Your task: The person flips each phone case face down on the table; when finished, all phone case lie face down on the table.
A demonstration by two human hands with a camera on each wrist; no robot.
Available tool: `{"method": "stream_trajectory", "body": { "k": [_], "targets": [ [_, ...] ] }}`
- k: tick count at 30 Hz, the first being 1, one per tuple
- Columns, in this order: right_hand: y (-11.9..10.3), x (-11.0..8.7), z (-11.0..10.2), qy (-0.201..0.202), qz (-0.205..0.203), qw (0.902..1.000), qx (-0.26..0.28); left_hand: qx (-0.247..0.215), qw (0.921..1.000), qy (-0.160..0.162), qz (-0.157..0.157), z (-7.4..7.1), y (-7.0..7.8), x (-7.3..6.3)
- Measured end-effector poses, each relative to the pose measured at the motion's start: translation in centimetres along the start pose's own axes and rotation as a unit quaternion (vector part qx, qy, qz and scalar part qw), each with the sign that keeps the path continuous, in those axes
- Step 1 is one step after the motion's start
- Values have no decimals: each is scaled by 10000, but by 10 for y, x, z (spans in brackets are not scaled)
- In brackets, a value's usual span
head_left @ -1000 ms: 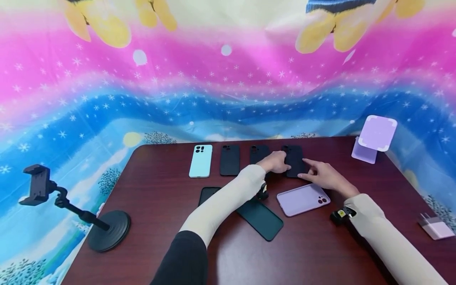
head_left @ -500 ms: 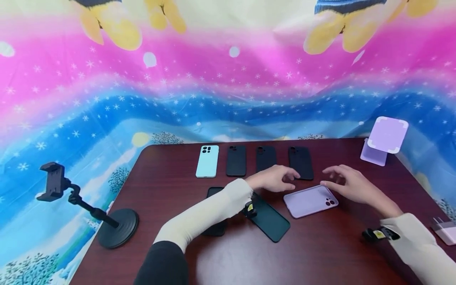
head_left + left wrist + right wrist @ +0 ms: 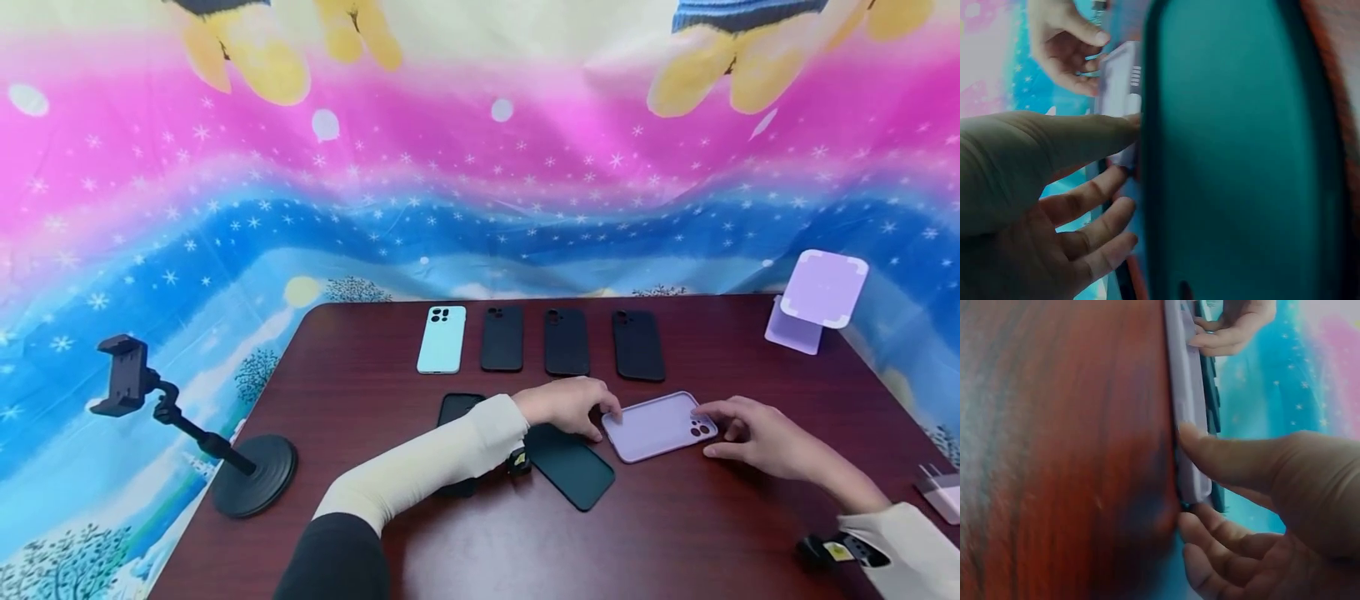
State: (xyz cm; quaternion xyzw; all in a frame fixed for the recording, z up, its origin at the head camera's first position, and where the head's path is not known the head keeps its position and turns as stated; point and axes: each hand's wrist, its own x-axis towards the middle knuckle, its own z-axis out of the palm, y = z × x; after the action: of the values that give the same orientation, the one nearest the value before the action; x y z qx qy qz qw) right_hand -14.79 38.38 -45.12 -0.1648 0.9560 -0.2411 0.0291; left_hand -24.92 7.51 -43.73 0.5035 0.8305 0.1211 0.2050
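A lilac phone case [image 3: 651, 427] lies on the table with its hollow side up and its camera cutouts at the right end. My left hand [image 3: 566, 406] is at its left end, fingertips at the edge and the other fingers loosely spread. At the opposite end my right hand [image 3: 761, 437] has the index finger by the cutout corner and the thumb by the near corner. In the right wrist view the right thumb [image 3: 1229, 453] touches the case's side. Partly under my left wrist lies a dark green phone case [image 3: 573, 467], hollow side up.
Along the back stand in a row a mint phone case [image 3: 441, 340] and three black ones, the rightmost black case [image 3: 638, 346] among them. Another black case [image 3: 459, 406] is partly hidden by my left forearm. Around are a phone holder [image 3: 255, 475], lilac stand [image 3: 823, 292] and charger [image 3: 941, 492].
Both hands have left the rightmost black case in the back row and come nearer, down to the two ends of the lilac case. The view has shifted slightly.
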Motion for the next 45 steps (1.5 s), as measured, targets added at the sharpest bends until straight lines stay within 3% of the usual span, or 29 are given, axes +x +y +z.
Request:
{"method": "stream_trajectory", "body": {
  "k": [7, 13, 18, 22, 26, 32, 37, 45],
  "targets": [
    [5, 5, 9, 604, -27, 9980, -193, -88, 9999, 121, -36, 5, 0, 4],
    [8, 8, 8, 728, -46, 9968, -338, -123, 9998, 127, 105, 3, -4, 5],
    [11, 10, 4, 954, -343, 9939, -443, -192, 9994, 171, 219, 3, -5, 4],
    [11, 15, -9, 996, -365, 9937, -373, -183, 9984, 388, 381, -3, -3, -2],
    [7, 27, -24, 840, -378, 9955, 213, -272, 9947, 800, 590, -9, -2, -13],
    [-1, 51, -45, 381, -250, 9864, 1580, -548, 9775, 1713, 1103, -12, 4, -27],
    [-13, 74, -56, 4, -239, 9707, 2390, -931, 9576, 2461, 1169, -12, 6, -40],
    [-42, 108, -62, -315, -437, 9598, 2755, -1602, 9378, 2885, 1075, -6, 1, -68]
  ]
}}
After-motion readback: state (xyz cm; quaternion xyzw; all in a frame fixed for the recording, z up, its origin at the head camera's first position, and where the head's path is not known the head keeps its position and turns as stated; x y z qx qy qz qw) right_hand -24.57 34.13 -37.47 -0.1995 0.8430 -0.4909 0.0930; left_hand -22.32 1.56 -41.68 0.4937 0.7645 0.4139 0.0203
